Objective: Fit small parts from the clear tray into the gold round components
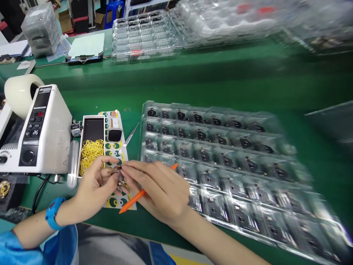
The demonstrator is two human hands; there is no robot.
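Part (118, 168), lower left of centre, seems pinched between left fingers (107, 159) and right fingers (139, 168), likely for steadiness.

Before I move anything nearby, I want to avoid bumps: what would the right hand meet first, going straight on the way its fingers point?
The right hand would probably first meet the small part in the left hand, then that hand itself; the depth between them is hard to judge.
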